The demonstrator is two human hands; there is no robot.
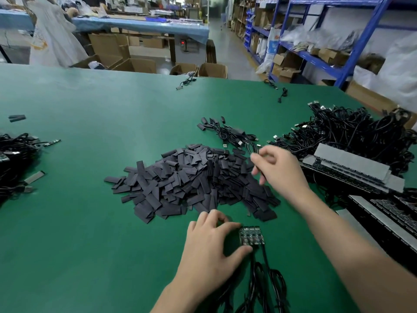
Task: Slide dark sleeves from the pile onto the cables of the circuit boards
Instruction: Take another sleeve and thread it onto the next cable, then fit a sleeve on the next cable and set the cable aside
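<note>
left hand [209,242] pinches circuit boards [250,236], thumb and forefinger | cables [261,279] trail below thumb | right hand [278,170] curled above sleeve pile [191,181] edge, hold unclear | sleeves [141,166] likely light, flat, limp: pinch one end

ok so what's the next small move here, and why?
Probably drop the right hand onto the sleeve pile and pinch one sleeve. It sits over the pile's right edge, its grip unclear, while the left hand holds the circuit boards, whose cables look bare.
</note>
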